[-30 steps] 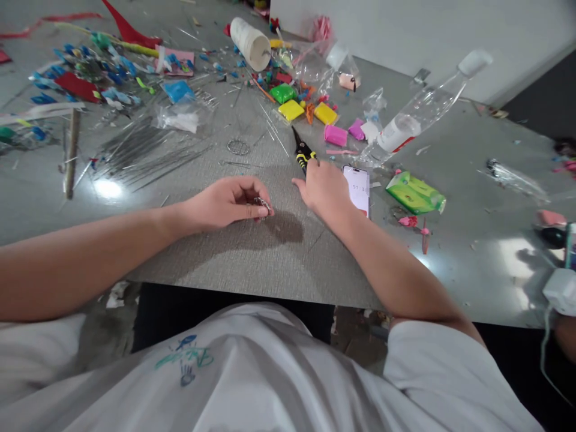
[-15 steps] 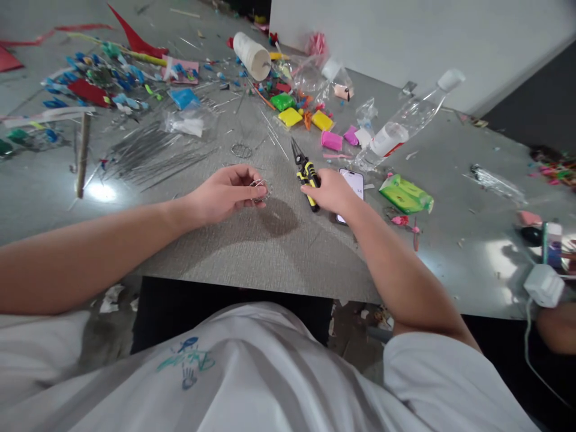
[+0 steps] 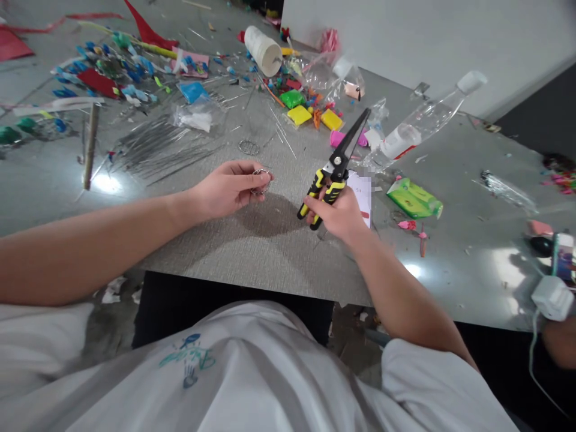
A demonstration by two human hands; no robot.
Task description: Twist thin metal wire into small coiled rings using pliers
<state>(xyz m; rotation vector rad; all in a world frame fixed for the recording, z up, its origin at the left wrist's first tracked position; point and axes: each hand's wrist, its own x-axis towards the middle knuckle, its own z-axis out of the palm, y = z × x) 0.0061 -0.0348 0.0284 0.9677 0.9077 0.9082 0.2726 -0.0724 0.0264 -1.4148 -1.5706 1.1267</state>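
Between the thumb and fingers of my left hand (image 3: 236, 187) is a small ring of twisted thin wire (image 3: 261, 182), held just above the table. Part of the ring is hidden by the fingertips. My right hand (image 3: 339, 211) grips a pair of shears (image 3: 335, 168) with black blades and yellow-and-black handles. The blades point up and away from me, slightly parted, and are apart from the ring. A second wire ring (image 3: 249, 147) lies flat on the table beyond my left hand. Just right of my right hand, a phone (image 3: 362, 201) lies partly covered by it.
Loose wires (image 3: 155, 144) lie spread at the left, near a wooden stick (image 3: 90, 147). Clay packets (image 3: 299, 115), a white cup (image 3: 264, 53) and a plastic bottle (image 3: 423, 123) are farther back. A green packet (image 3: 414, 198) lies at right, and a white charger (image 3: 552, 298) near the edge.
My right hand has lifted the shears off the table and turned them, with the blades now tilted to the right. My left hand still holds the wire ring in nearly the same place.
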